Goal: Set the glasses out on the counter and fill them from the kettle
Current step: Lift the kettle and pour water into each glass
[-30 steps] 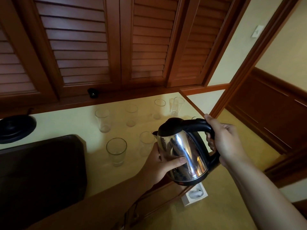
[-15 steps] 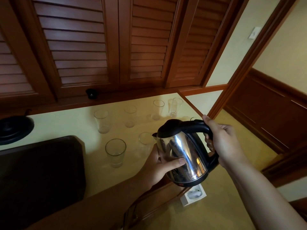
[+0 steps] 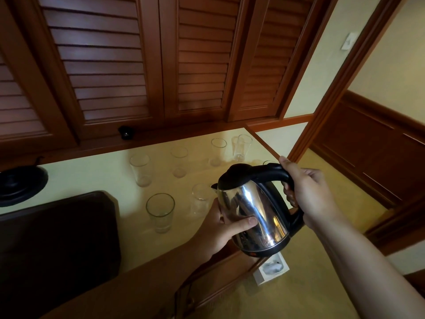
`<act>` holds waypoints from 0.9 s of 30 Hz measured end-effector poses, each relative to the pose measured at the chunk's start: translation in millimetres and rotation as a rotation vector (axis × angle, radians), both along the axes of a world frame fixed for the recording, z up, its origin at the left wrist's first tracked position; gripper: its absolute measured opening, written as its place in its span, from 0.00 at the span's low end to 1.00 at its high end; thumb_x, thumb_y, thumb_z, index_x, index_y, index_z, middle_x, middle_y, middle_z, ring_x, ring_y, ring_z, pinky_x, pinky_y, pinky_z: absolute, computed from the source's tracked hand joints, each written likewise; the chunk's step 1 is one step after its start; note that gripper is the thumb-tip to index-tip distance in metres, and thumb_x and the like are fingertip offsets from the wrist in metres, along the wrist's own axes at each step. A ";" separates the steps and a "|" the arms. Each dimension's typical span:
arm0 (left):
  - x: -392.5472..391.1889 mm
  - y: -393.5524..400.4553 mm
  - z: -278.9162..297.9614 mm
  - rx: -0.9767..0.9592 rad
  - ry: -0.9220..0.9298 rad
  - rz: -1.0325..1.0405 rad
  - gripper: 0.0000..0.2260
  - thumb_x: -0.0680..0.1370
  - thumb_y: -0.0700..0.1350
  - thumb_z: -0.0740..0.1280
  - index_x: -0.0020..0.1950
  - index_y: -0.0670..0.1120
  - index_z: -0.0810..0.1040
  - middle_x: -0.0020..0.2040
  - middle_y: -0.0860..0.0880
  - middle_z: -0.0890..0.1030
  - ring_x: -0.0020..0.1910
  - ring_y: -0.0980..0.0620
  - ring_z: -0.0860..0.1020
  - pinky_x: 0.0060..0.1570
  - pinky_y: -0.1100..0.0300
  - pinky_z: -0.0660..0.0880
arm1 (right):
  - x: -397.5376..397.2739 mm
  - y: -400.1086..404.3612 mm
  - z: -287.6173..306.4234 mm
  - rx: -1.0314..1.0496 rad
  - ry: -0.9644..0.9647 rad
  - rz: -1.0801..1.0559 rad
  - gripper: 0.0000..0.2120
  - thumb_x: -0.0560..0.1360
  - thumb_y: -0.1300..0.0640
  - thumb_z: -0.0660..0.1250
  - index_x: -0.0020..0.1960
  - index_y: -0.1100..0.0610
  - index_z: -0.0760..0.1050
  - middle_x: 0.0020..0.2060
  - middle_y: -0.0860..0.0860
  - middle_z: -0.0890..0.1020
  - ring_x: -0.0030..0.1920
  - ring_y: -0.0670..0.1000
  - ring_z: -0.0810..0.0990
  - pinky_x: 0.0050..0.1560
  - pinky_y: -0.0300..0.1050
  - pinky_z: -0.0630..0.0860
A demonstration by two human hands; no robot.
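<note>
A shiny steel kettle (image 3: 255,212) with a black lid and handle hangs in the air over the counter's front right edge. My right hand (image 3: 310,196) grips its black handle. My left hand (image 3: 220,229) presses against the kettle's steel side. The spout points left, just over a clear glass (image 3: 201,199). Several more clear glasses stand upright on the pale counter (image 3: 96,176): one in front (image 3: 160,211), one farther back on the left (image 3: 140,169), others toward the back right (image 3: 241,147). I cannot tell whether water is flowing.
A dark tray (image 3: 57,240) lies on the counter's left. The kettle's round black base (image 3: 20,184) sits at the far left. Louvred wooden doors (image 3: 115,65) rise behind the counter. A white wall socket (image 3: 271,268) shows below the kettle, and a doorway opens at right.
The kettle and both hands keep nearly the same pose; the view has shifted slightly. The glasses have not moved.
</note>
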State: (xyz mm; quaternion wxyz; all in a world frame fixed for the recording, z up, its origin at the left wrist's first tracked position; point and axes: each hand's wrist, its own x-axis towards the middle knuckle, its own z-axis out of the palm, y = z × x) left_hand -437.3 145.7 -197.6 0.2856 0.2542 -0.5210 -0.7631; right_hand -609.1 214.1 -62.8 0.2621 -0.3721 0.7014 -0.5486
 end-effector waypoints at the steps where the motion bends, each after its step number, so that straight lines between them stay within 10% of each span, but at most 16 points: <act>1: 0.7 -0.1 0.7 0.002 -0.009 0.003 0.39 0.69 0.51 0.86 0.75 0.46 0.73 0.70 0.39 0.82 0.72 0.38 0.80 0.73 0.32 0.73 | -0.4 0.0 -0.2 0.000 -0.004 0.001 0.28 0.81 0.41 0.66 0.36 0.65 0.78 0.30 0.60 0.72 0.24 0.51 0.68 0.31 0.35 0.69; 15: 0.0 6.9 8.5 -0.033 0.022 -0.007 0.24 0.73 0.40 0.79 0.67 0.53 0.79 0.66 0.43 0.86 0.67 0.46 0.84 0.66 0.49 0.83 | -4.7 2.0 -2.4 0.001 0.002 0.014 0.32 0.81 0.40 0.67 0.39 0.71 0.77 0.31 0.60 0.72 0.23 0.49 0.68 0.34 0.39 0.69; 27: -2.8 7.6 6.5 0.005 0.010 0.017 0.34 0.70 0.45 0.81 0.74 0.42 0.74 0.68 0.38 0.84 0.69 0.40 0.83 0.71 0.32 0.76 | -3.9 3.0 0.2 -0.004 0.012 0.011 0.31 0.81 0.40 0.67 0.36 0.68 0.78 0.29 0.60 0.72 0.23 0.50 0.68 0.35 0.42 0.67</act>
